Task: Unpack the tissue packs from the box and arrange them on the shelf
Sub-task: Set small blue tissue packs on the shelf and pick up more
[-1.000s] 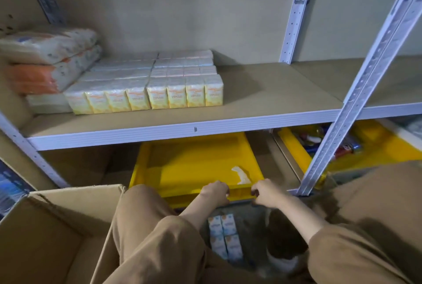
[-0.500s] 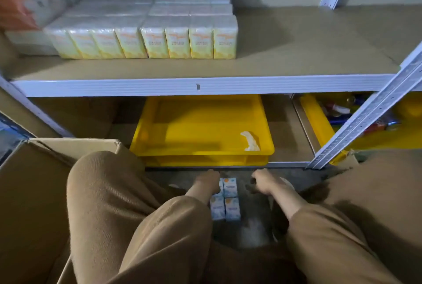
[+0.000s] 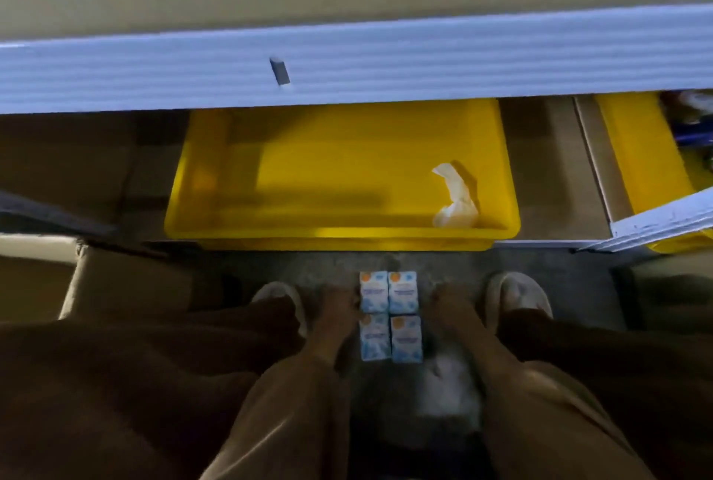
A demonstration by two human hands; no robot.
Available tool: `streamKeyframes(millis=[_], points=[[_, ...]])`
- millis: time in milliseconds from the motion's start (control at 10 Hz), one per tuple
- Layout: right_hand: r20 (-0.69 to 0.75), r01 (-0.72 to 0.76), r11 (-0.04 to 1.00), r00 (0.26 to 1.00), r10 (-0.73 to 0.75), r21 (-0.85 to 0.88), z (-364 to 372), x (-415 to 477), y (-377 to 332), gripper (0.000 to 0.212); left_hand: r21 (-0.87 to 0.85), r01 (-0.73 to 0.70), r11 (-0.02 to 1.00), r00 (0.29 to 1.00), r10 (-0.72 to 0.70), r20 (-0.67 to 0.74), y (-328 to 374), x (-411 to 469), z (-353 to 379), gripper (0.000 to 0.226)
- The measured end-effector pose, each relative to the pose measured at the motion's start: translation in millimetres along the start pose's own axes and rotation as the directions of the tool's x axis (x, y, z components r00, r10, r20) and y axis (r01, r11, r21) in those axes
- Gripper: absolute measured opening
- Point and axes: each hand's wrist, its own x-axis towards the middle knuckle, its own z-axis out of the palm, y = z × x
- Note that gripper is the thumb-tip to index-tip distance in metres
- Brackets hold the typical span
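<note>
A small square block of several blue-and-white tissue packs (image 3: 389,315) stands on the grey floor between my feet. My left hand (image 3: 338,307) is down at the block's left side, fingertips touching the packs. My right hand (image 3: 450,306) is lowered at the right side, a small gap away from them. Neither hand holds anything. The shelf (image 3: 347,66) shows only as its white front beam across the top. The cardboard box (image 3: 123,286) sits at the left edge, partly behind my knee.
An open yellow tray (image 3: 339,234) lies on the bottom shelf just beyond the packs, with a crumpled white wrapper (image 3: 455,203) inside. A second yellow tray (image 3: 632,155) holds items at the right. My shoes (image 3: 517,296) flank the packs.
My head has tilted down, so the stocked upper shelf has left the view. Both hands have dropped from the tray's front edge to either side of the packs on the floor.
</note>
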Motion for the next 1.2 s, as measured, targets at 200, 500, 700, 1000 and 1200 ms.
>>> streamKeyframes(millis=[200, 500, 700, 1000, 1200], points=[[-0.079, -0.036, 0.941, 0.995, 0.066, 0.336, 32, 35, 7, 0.038, -0.072, -0.038, 0.997, 0.997, 0.033, -0.070, -16, 35, 22, 0.021], [-0.062, -0.119, 0.665, 0.968, 0.242, 0.737, 49, 48, 1, 0.031, -0.184, 0.029, 0.982, 0.994, -0.048, -0.101, -13, 55, 42, 0.035], [0.025, -0.209, 0.492, 0.935, 0.354, 0.845, 55, 56, 5, 0.032, -0.210, 0.070, 0.975, 0.989, -0.095, -0.114, -13, 58, 47, 0.031], [-0.079, -0.124, 0.460, 0.914, 0.398, 0.879, 28, 12, 5, 0.028, -0.192, -0.027, 0.981, 0.995, 0.008, -0.103, 11, 24, 22, 0.034], [-0.191, -0.029, 0.530, 0.915, 0.356, 0.848, -17, -45, 3, 0.029, -0.196, -0.103, 0.975, 0.989, 0.079, -0.126, 45, -24, -6, 0.031]])
